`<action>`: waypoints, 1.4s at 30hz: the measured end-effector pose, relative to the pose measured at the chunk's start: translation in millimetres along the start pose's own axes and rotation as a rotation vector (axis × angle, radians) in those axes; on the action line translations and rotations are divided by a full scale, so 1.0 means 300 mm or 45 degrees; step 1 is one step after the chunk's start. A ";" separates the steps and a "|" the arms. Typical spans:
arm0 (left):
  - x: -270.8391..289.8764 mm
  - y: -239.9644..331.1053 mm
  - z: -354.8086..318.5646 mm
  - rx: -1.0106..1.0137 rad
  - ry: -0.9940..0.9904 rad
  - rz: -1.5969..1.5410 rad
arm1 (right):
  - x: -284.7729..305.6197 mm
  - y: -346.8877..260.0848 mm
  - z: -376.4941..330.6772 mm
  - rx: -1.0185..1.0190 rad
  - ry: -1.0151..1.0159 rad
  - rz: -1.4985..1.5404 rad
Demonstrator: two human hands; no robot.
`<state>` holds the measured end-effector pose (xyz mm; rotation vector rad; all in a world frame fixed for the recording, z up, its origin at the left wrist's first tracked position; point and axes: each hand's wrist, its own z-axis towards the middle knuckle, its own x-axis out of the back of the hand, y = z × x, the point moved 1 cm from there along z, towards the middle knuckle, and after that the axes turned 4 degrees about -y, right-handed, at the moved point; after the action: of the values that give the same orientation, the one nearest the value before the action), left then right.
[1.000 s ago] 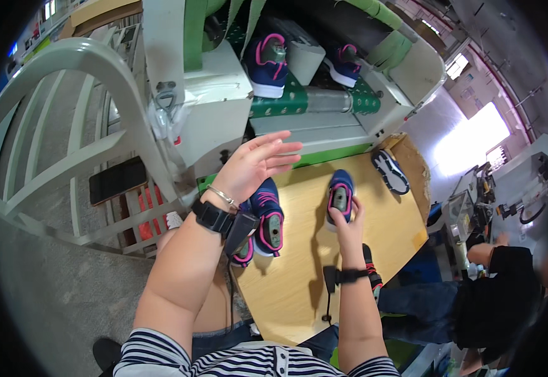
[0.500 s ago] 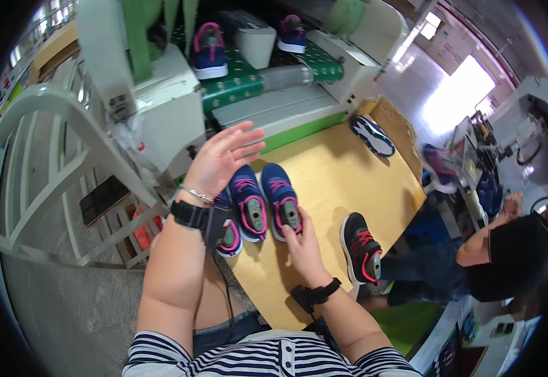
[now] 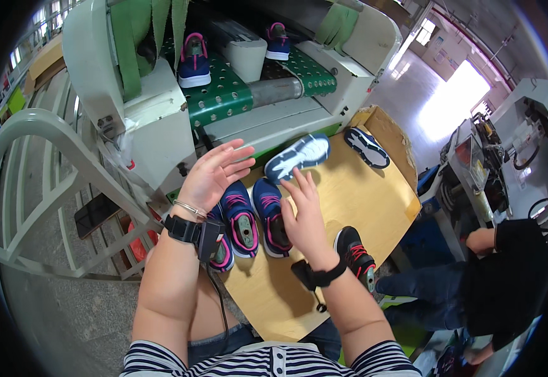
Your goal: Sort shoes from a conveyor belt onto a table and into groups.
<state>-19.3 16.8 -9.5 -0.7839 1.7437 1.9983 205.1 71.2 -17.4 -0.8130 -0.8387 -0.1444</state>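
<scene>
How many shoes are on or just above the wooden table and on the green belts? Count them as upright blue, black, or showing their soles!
Upright blue shoes: 5
Black shoe: 1
Shoes showing soles: 2
Total: 8

Both forearms reach forward, the left hand open palm-up, the right hand open, back uppermost.

A tilted blue shoe shows its white sole.
</scene>
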 end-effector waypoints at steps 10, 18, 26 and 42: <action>-0.009 0.018 0.003 -0.002 0.031 0.013 | -0.132 0.357 0.196 0.020 -0.225 -0.717; -0.007 0.043 -0.027 0.001 0.044 0.008 | -0.045 0.325 -0.020 -0.341 0.485 -0.203; -0.037 0.010 -0.005 0.056 0.018 0.020 | -0.024 0.381 -0.055 -0.411 0.150 -0.015; -0.101 -0.028 0.096 0.132 0.027 0.189 | 0.547 1.261 0.359 -0.916 0.060 -0.594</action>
<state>4.5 48.7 5.2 -0.6621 1.9522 1.9795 408.9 440.3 -79.4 -1.2616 -0.9295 -0.9139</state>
